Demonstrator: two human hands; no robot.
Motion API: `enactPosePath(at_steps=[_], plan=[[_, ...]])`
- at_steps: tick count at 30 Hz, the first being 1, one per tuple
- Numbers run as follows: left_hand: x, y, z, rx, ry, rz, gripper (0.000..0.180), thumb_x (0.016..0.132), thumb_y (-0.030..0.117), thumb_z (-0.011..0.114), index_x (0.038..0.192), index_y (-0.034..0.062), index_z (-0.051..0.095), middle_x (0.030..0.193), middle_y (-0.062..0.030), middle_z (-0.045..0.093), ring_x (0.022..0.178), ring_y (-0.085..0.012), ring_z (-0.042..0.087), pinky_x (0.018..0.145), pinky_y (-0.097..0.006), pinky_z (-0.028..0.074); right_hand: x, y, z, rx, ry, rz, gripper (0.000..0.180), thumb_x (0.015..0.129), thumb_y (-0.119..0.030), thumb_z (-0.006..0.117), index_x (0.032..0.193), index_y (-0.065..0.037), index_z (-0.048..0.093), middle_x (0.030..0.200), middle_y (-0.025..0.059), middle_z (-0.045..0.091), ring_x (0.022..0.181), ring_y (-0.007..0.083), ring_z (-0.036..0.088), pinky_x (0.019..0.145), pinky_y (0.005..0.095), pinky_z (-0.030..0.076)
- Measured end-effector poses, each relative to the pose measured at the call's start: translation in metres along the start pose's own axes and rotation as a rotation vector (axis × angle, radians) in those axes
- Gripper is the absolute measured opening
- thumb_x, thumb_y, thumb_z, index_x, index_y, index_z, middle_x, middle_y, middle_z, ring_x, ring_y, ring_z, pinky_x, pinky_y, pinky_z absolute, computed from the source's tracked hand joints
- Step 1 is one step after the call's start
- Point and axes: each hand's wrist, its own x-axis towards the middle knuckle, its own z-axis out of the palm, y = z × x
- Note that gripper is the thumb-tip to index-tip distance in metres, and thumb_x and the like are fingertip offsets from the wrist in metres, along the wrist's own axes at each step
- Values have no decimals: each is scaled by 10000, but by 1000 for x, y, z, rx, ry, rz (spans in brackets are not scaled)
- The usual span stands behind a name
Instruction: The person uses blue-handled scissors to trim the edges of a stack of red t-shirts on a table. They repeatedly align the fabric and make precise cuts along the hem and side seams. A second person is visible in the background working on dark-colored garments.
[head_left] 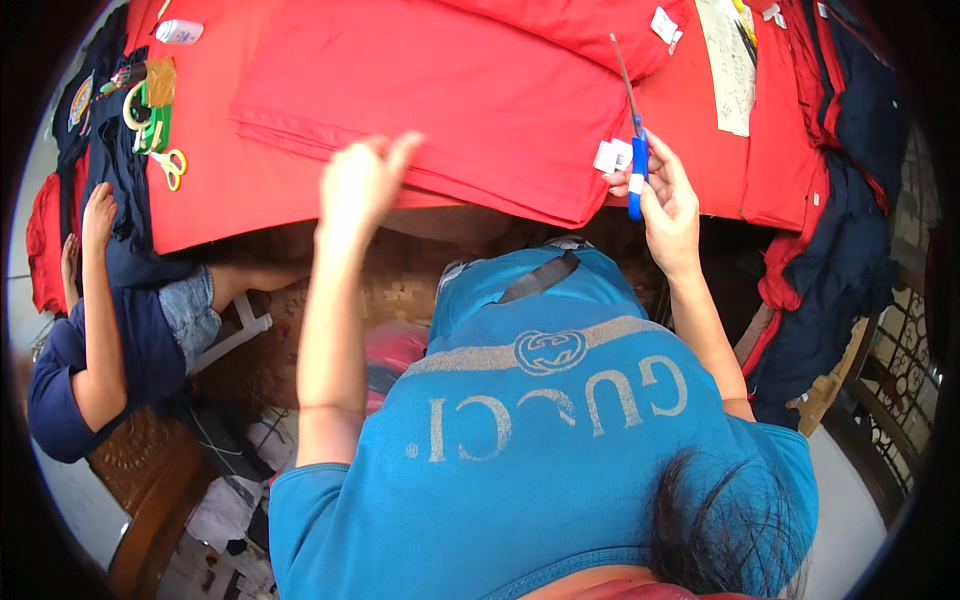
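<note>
My right hand (pixel 668 205) is closed around a pair of scissors (pixel 637 165) with blue handles, their narrow metal blade pointing away from me. Beside its fingers, a white label (pixel 613 155) sticks out at the right edge of a folded red cloth (pixel 480 130). Over the near left part of that cloth is my left hand (pixel 362 190), slightly blurred, with its fingers curled in. Whatever may be between those fingers is hidden.
Yellow-handled scissors (pixel 170 166), a green tape dispenser (pixel 152 120) and a white bottle (pixel 180 32) lie on the left. Dark blue cloth (pixel 835 270) hangs at the right. Another person (pixel 110 340) sits at the left, arms at the table edge.
</note>
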Motion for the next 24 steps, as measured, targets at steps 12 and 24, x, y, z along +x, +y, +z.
enactPosePath(at_steps=[12,24], plan=[[-63,70,42,-154,198,-226,366,951,346,567,720,64,544,686,-117,610,617,-289,608,574,-382,477,22,8,-64,-285,-608,226,577,861,-99,668,1389,-4,457,1163,112,569,1039,164,590,912,299,468],[-117,157,119,-1776,150,-326,328,868,-65,592,1191,-26,548,1172,-137,622,1034,-206,627,942,-352,499,9,-4,-109,-496,-707,-206,601,811,-79,685,1375,-32,483,1045,153,630,857,199,648,794,295,511]])
